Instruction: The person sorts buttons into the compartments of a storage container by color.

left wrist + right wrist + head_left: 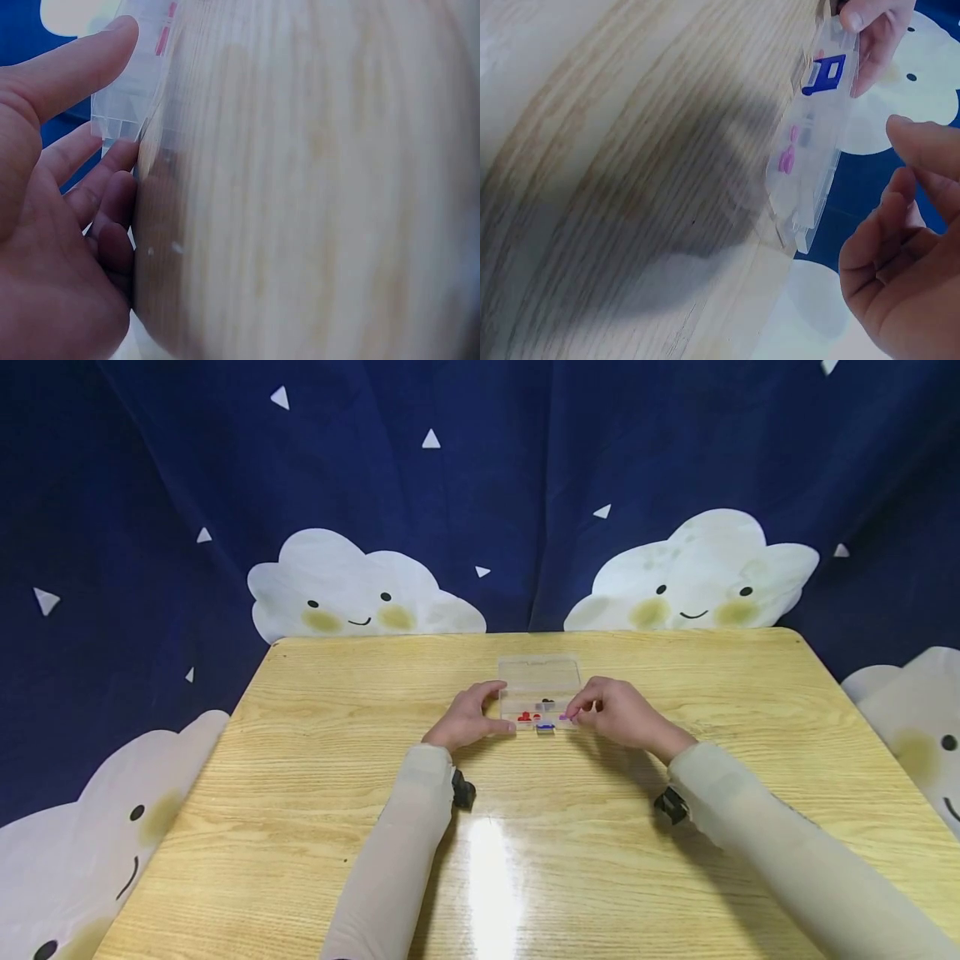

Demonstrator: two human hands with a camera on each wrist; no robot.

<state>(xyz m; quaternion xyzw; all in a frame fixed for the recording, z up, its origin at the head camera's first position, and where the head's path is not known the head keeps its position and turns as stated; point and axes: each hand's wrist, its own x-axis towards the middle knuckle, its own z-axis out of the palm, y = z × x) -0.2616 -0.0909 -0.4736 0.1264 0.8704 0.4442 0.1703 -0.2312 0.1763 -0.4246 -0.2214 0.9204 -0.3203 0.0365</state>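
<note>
Two hands flank a clear compartment box at centre frame on the wooden table. Left hand grips the box's left end, thumb over the top and fingers against the side, probably to steady it. Right hand sits at the box's right end, fingers loosely curled just beside the wall; whether they touch it cannot be told. Lid lies open toward the top of frame. Small red pieces, a pink piece and a blue latch show inside or at the front edge.
</note>
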